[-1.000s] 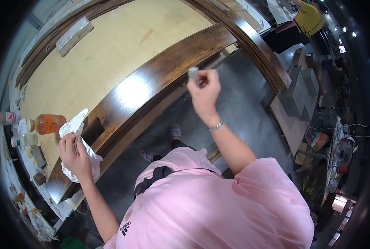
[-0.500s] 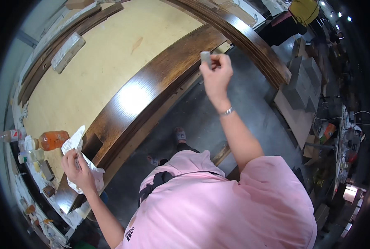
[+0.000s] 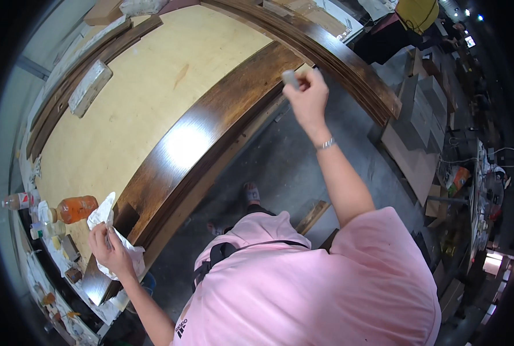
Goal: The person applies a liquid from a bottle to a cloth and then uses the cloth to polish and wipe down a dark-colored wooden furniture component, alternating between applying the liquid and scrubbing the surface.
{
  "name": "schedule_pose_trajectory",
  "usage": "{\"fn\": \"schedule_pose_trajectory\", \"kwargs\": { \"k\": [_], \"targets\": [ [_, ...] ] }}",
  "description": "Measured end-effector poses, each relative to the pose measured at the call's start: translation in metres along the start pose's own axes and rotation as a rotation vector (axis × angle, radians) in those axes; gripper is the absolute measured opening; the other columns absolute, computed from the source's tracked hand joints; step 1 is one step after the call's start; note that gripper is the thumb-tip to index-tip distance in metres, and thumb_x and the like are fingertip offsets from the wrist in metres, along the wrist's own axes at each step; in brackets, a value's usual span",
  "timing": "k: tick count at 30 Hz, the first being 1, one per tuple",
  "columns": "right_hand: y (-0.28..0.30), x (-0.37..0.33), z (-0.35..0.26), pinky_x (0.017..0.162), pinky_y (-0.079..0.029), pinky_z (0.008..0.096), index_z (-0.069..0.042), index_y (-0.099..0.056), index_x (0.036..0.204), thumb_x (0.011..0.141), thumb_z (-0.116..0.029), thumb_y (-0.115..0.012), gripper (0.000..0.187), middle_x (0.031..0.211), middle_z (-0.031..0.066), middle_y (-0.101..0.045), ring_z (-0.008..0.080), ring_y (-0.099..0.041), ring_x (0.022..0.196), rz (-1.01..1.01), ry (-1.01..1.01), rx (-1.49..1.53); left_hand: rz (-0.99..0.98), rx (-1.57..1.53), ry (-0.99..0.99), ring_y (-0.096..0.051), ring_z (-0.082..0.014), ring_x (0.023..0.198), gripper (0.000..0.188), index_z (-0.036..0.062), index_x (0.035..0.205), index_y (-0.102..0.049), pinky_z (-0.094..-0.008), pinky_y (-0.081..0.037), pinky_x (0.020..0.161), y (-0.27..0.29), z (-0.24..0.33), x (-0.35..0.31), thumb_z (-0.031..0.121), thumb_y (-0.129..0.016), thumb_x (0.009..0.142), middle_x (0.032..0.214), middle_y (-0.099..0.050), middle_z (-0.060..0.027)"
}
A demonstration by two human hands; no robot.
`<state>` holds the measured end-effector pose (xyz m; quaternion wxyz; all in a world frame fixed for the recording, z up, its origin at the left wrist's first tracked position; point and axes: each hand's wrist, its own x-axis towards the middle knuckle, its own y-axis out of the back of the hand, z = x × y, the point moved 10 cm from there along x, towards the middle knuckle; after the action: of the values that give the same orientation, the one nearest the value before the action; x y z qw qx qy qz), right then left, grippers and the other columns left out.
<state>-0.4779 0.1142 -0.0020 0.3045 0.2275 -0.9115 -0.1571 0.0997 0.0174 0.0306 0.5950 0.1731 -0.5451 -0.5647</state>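
A long dark-brown wooden board (image 3: 239, 89) with a glossy sheen lies along the near edge of the pale plywood surface (image 3: 136, 95). Over its far right end, my right hand (image 3: 310, 106) pinches a small grey block (image 3: 290, 79), slightly blurred; whether the block touches the wood I cannot tell. At the board's near left end, my left hand (image 3: 110, 251) is closed on a crumpled white cloth (image 3: 102, 212), which hangs down over the board. A small dark wooden block (image 3: 127, 220) sits on the board beside the cloth.
Left of my left hand are a bottle of orange liquid (image 3: 77, 209) and a clear bottle (image 3: 19, 201). A whitish block (image 3: 91, 86) rests on the plywood. Stacked brown mouldings (image 3: 349, 66) cross the far right. Cardboard boxes (image 3: 409, 130) stand right; another person (image 3: 389, 37) is behind.
My right hand has shifted a little to the right with the grey block, which is tilted more. My left hand keeps hold of the cloth. The whole view has moved slightly.
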Motion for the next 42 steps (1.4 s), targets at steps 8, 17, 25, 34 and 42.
{"fn": "schedule_pose_trajectory", "kwargs": {
  "k": [8, 17, 25, 34, 42],
  "targets": [
    [0.019, 0.03, 0.021, 0.065, -0.048, 0.0305, 0.0, -0.064, 0.084, 0.071, -0.008, -0.076, 0.02, 0.083, 0.0078, -0.058, 0.0173, -0.055, 0.068, 0.097, -0.026, 0.033, -0.007, -0.002, -0.009, -0.061, -0.0318, 0.1, 0.011, -0.0011, 0.102, -0.064, -0.0394, -0.048, 0.088, -0.001, -0.002, 0.0, 0.0, -0.063, 0.091, 0.105, -0.064, -0.014],
    [0.011, 0.004, -0.01, 0.06, -0.046, 0.0299, -0.001, -0.063, 0.083, 0.073, -0.006, -0.076, 0.017, 0.084, 0.0069, -0.059, 0.0151, -0.054, 0.065, 0.059, -0.054, 0.177, 0.003, -0.005, -0.006, -0.06, -0.0297, 0.099, 0.01, -0.0011, 0.103, -0.063, -0.0375, -0.047, 0.088, -0.001, 0.001, 0.0, 0.001, -0.062, 0.093, 0.104, -0.063, -0.0131],
    [-0.014, -0.049, -0.069, 0.056, -0.045, 0.0283, -0.002, -0.061, 0.082, 0.071, 0.001, -0.074, 0.018, 0.082, 0.0068, -0.056, 0.0153, -0.053, 0.063, -0.042, 0.067, 0.181, -0.002, -0.014, -0.018, -0.06, -0.0286, 0.099, 0.01, -0.0009, 0.104, -0.064, -0.0361, -0.047, 0.088, -0.001, 0.0, -0.001, 0.003, -0.062, 0.095, 0.105, -0.063, -0.0125],
    [-0.044, -0.104, -0.116, 0.063, -0.047, 0.0378, -0.002, -0.061, 0.081, 0.069, -0.001, -0.072, 0.017, 0.082, 0.0112, -0.056, 0.0269, -0.058, 0.071, -0.247, 0.095, 0.238, 0.015, 0.001, -0.019, -0.061, -0.0299, 0.1, 0.01, 0.0007, 0.1, -0.065, -0.0384, -0.047, 0.09, 0.008, 0.004, -0.001, 0.001, -0.065, 0.09, 0.105, -0.065, -0.0116],
    [-0.06, -0.139, -0.151, 0.062, -0.047, 0.0351, 0.0, -0.062, 0.084, 0.068, 0.001, -0.071, 0.018, 0.081, 0.0125, -0.055, 0.0267, -0.057, 0.071, -0.28, 0.285, 0.204, 0.03, -0.004, -0.038, -0.06, -0.03, 0.099, 0.009, 0.002, 0.098, -0.066, -0.0385, -0.047, 0.088, 0.004, 0.017, 0.004, 0.002, -0.066, 0.089, 0.103, -0.066, -0.0101]
  ]
}}
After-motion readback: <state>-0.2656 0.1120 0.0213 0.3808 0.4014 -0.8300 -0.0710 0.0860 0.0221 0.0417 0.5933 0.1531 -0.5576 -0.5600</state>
